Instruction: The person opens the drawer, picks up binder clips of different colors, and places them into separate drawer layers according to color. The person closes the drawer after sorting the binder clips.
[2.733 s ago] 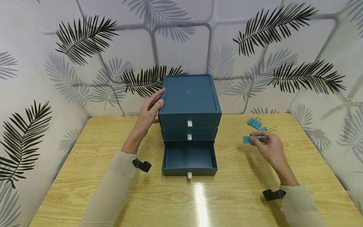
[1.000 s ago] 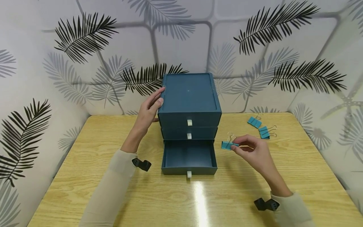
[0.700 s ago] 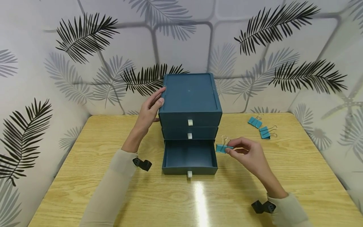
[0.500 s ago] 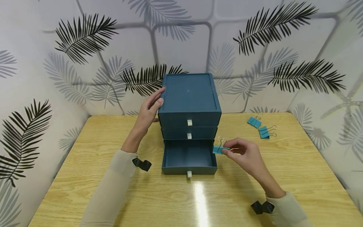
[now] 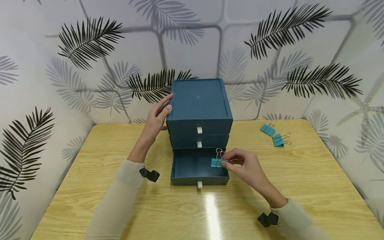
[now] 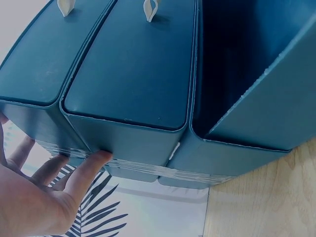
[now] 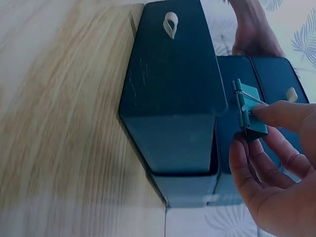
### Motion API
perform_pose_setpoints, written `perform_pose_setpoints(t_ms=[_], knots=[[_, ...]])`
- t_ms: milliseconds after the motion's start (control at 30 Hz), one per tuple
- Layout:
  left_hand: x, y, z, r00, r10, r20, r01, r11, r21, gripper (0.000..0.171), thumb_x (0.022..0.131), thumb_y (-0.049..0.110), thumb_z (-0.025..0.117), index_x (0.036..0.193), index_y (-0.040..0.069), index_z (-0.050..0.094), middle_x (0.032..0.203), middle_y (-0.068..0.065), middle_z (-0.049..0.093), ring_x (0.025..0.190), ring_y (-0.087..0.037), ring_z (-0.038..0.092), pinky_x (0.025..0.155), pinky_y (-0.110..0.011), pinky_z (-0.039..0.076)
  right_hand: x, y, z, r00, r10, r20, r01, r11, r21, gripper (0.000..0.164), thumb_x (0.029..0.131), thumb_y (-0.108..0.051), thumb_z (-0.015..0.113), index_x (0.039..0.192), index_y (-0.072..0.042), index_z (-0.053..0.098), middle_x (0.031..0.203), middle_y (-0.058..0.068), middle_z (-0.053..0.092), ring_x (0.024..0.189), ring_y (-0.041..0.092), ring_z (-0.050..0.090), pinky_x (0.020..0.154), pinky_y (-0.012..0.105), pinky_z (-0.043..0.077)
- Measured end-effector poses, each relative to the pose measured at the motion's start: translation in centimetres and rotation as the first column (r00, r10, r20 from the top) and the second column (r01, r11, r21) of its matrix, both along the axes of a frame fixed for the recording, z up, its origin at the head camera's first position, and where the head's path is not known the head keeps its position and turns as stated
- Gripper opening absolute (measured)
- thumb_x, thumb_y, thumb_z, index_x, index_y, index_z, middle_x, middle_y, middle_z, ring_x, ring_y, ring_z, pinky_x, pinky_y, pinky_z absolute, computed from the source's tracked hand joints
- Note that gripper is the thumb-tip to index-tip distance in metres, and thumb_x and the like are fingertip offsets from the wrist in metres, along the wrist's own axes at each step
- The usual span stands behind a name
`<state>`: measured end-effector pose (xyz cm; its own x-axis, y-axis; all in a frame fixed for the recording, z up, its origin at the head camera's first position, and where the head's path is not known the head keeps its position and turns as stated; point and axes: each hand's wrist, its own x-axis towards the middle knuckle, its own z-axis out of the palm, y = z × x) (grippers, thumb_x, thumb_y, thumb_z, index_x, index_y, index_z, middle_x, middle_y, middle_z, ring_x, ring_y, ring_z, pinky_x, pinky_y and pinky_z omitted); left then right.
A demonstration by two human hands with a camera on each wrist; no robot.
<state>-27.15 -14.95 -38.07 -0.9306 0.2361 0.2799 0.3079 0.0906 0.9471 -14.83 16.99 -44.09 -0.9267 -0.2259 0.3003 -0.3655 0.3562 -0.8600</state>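
Observation:
A blue three-drawer desktop organizer [image 5: 199, 100] stands on the table with its bottom drawer [image 5: 192, 181] pulled out. In the head view no items show inside that drawer. My right hand [image 5: 244, 166] pinches a turquoise binder clip [image 5: 215, 162] by one end, thumb against fingers, over the drawer's right side. The clip's wire handles point up in the head view. In the right wrist view, the same binder clip [image 7: 253, 106] sits between thumb and fingertips. My left hand [image 5: 156, 116] rests against the organizer's left side, fingers fairly straight, and the left wrist view shows its fingertips touching the side wall.
Two more turquoise binder clips, a rear one [image 5: 267, 129] and a nearer one [image 5: 278, 140], lie on the wooden table [image 5: 300, 186] right of the organizer. White loop pulls, such as the bottom pull tab [image 5: 199, 185], stick out from each drawer. A leaf-patterned backdrop [image 5: 192, 43] rises behind.
My right hand picked up a binder clip beside the other two and carried it left, from the table's right side to over the open drawer. The left hand has stayed on the organizer.

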Motion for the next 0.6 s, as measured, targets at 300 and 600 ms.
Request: perform_pose_setpoints(t_ms=[300, 600], knots=[[0.0, -0.1, -0.1, 1.000, -0.002, 0.002, 0.002, 1.000, 0.004, 0.049, 0.108, 0.038, 0.050, 0.157, 0.033, 0.045, 0.164, 0.000, 0.035, 0.148, -0.025, 0.037, 0.090, -0.073, 0.048, -0.4, -2.6, -0.3, 0.998, 0.059, -0.003, -0.059, 0.998, 0.026, 0.008, 0.089, -0.004, 0.080, 0.093, -0.009, 0.076, 0.101, 0.006, 0.073, 0.083, 0.019, 0.072, 0.074, 0.030, 0.061], [0.0, -0.1, -0.1, 1.000, 0.003, 0.006, -0.003, 1.000, 0.004, 0.049, 0.108, 0.038, 0.050, 0.157, 0.034, 0.045, 0.164, 0.000, 0.035, 0.148, -0.026, 0.037, 0.091, -0.073, 0.047, -1.4, -5.3, -0.8, 0.994, 0.105, 0.024, -0.107, 0.991, 0.076, 0.006, 0.087, -0.004, 0.081, 0.091, -0.005, 0.077, 0.099, 0.008, 0.074, 0.082, 0.017, 0.073, 0.072, 0.026, 0.060]])
